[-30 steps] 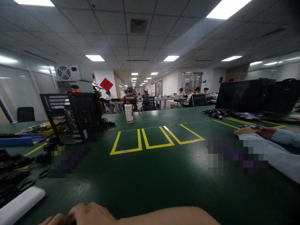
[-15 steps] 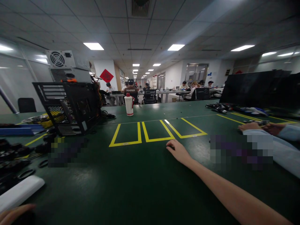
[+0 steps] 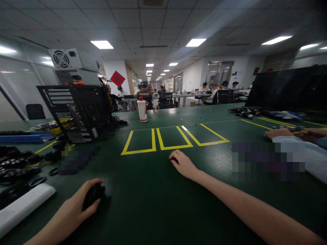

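At the lower left, my left hand (image 3: 74,207) grips a rounded black computer mouse (image 3: 94,195), with thumb and fingers on its two sides, just over the green table (image 3: 143,204). Blur hides the mouse's details. My right hand (image 3: 183,164) rests on the table in front of the middle yellow tape outline (image 3: 176,147). Its fingers are loosely bent, with a dark gap between thumb and fingers and nothing seen in it. Two more taped outlines lie on either side of the middle one.
An open black computer case (image 3: 84,114) carries power supply units (image 3: 65,59) at left. Black cables (image 3: 12,156) and a white bar (image 3: 28,206) lie nearer. A white cup (image 3: 142,110) stands farther back. At right, a co-worker's hands (image 3: 281,132) reach in beside a dark monitor (image 3: 288,88).
My left hand has come in from the lower left corner, and the black mouse now shows in it. My right hand has shifted slightly left.
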`<state>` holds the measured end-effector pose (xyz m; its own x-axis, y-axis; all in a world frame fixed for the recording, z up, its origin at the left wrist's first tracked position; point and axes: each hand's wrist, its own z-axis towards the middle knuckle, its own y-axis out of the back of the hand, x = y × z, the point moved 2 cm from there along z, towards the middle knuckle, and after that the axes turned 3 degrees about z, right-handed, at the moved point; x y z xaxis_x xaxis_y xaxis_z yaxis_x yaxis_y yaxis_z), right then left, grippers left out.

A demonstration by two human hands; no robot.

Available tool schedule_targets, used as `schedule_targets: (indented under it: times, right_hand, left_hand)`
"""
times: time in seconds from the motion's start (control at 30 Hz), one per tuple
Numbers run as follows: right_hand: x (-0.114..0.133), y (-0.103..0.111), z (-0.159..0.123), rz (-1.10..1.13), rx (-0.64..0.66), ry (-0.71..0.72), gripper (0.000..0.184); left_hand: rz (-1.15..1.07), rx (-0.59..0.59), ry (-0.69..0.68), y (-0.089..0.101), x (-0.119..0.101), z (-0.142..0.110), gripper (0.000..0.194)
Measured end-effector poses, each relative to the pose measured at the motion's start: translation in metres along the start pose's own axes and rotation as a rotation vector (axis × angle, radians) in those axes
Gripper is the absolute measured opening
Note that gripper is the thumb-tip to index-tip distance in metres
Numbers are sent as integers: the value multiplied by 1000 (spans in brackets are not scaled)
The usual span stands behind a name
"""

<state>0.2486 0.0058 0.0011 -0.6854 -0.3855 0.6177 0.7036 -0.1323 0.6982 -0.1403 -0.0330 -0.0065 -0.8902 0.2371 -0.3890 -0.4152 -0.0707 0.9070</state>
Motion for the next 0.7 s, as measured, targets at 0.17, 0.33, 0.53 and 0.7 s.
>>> schedule_targets:
  times: [0.17, 0.33, 0.53, 0.7]
  right_hand:
    - [19, -22, 20, 233, 40, -100, 18]
    - [13, -30, 35, 396, 37, -137, 29]
    - [-6, -29, 41, 638, 29, -220, 27]
    - [-4, -25, 42, 724, 48, -263, 27]
  left_hand:
    - [-111, 181, -197, -21, -101, 68, 50]
    - [-119, 144, -304, -61, -163, 115, 55]
    - [-174, 117, -325, -87, -183, 137, 60]
    - [-329, 186, -445, -87, -174, 142, 61]
